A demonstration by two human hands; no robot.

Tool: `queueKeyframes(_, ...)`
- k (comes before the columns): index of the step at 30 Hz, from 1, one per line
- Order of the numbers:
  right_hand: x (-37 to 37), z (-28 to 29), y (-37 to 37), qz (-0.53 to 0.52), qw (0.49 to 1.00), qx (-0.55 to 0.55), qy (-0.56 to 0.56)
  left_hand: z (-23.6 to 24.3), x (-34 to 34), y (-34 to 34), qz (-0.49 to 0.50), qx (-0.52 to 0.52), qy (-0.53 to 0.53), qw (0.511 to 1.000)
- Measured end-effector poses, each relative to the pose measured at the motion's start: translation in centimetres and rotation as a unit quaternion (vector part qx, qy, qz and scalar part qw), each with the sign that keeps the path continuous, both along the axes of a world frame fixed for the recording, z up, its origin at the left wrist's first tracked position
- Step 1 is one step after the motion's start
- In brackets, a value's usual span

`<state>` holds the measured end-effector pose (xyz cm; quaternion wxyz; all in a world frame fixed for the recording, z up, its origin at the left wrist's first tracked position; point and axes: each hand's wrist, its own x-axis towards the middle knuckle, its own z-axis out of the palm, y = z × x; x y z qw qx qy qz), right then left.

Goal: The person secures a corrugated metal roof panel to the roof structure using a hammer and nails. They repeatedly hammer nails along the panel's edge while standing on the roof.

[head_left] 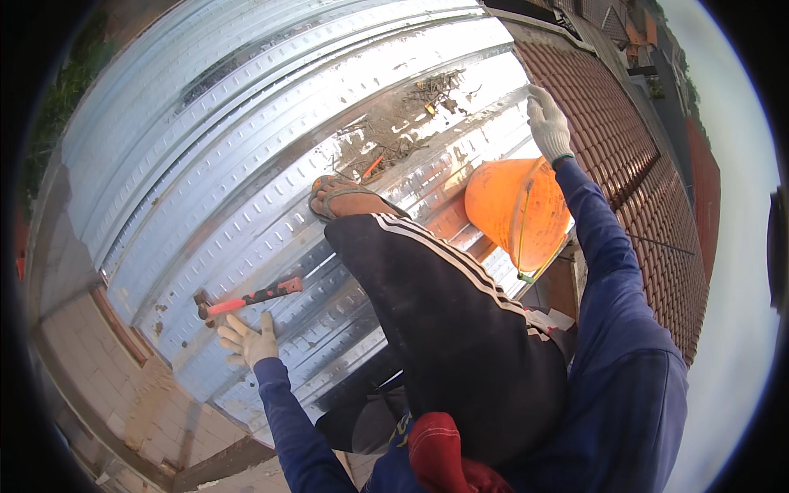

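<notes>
My left hand [248, 340], in a pale work glove, is open with its fingers spread over the ribbed metal sheeting [238, 205]. Just beyond its fingertips lies a hammer [249, 301] with a red and black handle. Far out to the right, my right hand [549, 125], gloved in white knit, reaches to the sheeting's edge. Its fingers look stretched out, and nothing shows in them; whether they press on the metal I cannot tell. Below that arm stands an orange bucket [503, 197] with a yellowish handle.
My sandalled foot [349, 201] rests on the sheeting. Dirt and scattered metal bits [440, 90] lie ahead, with a small orange-handled tool [372, 168] nearby. A brown tiled roof [625, 164] slopes off to the right. Pale brickwork [107, 374] shows below the sheeting's left edge.
</notes>
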<state>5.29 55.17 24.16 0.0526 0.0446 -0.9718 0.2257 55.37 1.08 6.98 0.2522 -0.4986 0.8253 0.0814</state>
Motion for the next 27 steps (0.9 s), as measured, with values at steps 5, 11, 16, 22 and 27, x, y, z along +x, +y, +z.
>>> queueKeyframes(5, -8.6, -10.7, -10.7, 0.059, 0.953, 0.221, -0.198, -0.3, -0.4, -0.2, -0.003, 0.029, -0.015, 0.999)
queueKeyframes(11, -1.8, -14.6, -18.2, 0.036, 0.963, 0.192, -0.187, 1.5, -0.9, -0.8, 0.002, 0.041, -0.061, 0.997)
queueKeyframes(16, 7.0, -10.9, -16.4, 0.092, 0.939, 0.273, -0.188, -0.5, 0.6, -0.5, 0.007, 0.032, -0.036, 0.999)
queueKeyframes(22, 2.0, -12.3, -9.7, -0.012, 0.983, 0.095, -0.157, -0.1, -0.1, -0.4, 0.003, 0.030, -0.042, 0.999)
queueKeyframes(27, -0.7, -12.6, -9.6, 0.050, 0.972, 0.123, -0.193, -0.9, 0.0, -0.4, -0.004, 0.030, -0.025, 0.999)
